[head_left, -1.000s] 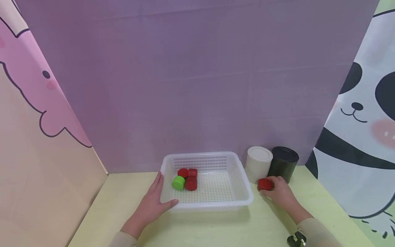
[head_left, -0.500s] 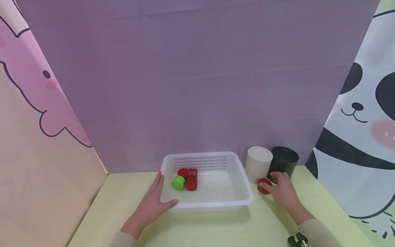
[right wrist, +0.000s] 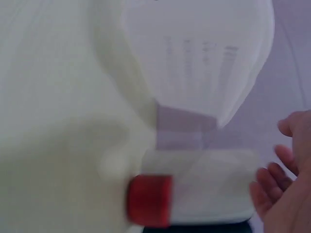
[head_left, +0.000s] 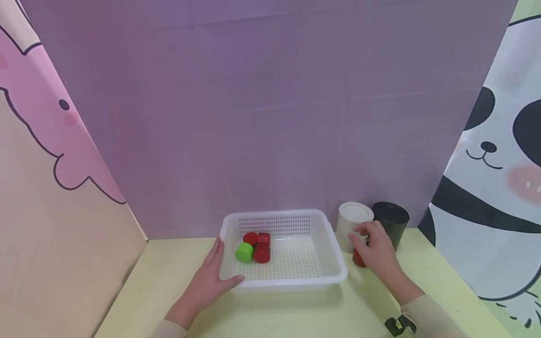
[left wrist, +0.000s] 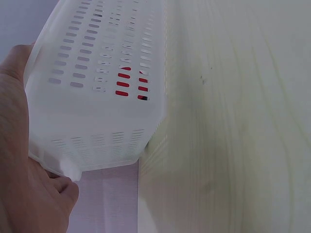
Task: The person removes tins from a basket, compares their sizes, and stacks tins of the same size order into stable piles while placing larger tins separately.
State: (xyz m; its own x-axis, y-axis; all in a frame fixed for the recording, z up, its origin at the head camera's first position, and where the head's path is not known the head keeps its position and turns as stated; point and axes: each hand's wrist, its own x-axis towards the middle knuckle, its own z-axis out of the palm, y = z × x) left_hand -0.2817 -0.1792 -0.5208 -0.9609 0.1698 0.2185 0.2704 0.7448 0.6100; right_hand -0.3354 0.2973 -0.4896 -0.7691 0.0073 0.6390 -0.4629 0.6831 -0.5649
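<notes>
On the desk (head_left: 262, 314) there are one white basket (head_left: 291, 281), two cans and five small round-shaped pieces. Inside the basket, in its left part, four pieces lie close together: three red pieces (head_left: 262, 253) and one green piece (head_left: 244, 252). The fifth, a single red cap (head_left: 359, 258), stands on the desk in front of the white can (head_left: 347, 227), which is just beside the black can (head_left: 394, 224). The left hand (head_left: 204, 285) grips the basket's near left corner, thumb and fingers spread wide along the rim. The right hand (head_left: 379, 251) is above the red cap, its fingers loosely bent, apart from the thumb and holding nothing.
</notes>
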